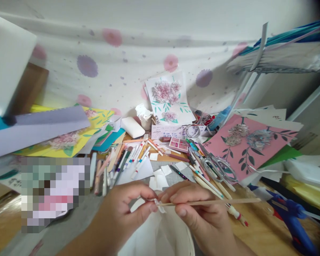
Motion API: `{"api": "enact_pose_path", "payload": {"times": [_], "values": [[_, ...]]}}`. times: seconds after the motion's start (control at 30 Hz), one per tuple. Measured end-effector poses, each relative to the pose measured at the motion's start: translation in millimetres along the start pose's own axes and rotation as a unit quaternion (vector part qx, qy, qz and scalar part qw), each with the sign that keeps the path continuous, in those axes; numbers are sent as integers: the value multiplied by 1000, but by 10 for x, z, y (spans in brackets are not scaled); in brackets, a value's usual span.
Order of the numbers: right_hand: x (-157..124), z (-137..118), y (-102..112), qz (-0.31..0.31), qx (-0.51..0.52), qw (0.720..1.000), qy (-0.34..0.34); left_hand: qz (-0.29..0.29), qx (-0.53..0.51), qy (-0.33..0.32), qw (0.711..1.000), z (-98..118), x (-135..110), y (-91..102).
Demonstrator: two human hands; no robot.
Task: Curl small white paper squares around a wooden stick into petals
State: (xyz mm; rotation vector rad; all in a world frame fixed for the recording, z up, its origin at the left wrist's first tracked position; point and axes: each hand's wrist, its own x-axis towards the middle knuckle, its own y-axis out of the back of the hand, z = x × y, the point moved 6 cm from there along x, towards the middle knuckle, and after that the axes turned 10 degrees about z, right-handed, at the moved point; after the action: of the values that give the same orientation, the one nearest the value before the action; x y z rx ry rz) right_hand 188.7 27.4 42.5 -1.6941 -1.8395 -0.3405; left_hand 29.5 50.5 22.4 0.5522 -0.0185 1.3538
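Note:
Near the bottom centre, my left hand [130, 204] pinches a small crumpled piece of thin white paper [161, 207] between thumb and forefinger. A thin wooden stick [229, 202] runs through the fingers of my right hand [202, 209], its left end touching the paper and its other end reaching out to the right. Both hands are above a pale round container [188, 238], which holds whitish material that I cannot make out. Small white paper squares [165, 170] lie just beyond my fingers.
A blue glue gun [285, 209] lies at the right. Scissors [216, 167] and several pens [134, 156] crowd the table. A pink flower card [252, 142] is at right, and a white flower picture [181, 110] leans at the back. A pixelated patch [56, 195] hides the left.

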Motion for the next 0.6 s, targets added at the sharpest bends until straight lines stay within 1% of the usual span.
{"api": "enact_pose_path", "payload": {"times": [0.37, 0.6], "values": [[-8, -32, 5, 0, -19, 999, 27, -5, 0, 13, 1000, -31, -14, -7], [-7, -18, 14, 5, -4, 1000, 11, -10, -37, 57, 998, -63, -4, -11]]}}
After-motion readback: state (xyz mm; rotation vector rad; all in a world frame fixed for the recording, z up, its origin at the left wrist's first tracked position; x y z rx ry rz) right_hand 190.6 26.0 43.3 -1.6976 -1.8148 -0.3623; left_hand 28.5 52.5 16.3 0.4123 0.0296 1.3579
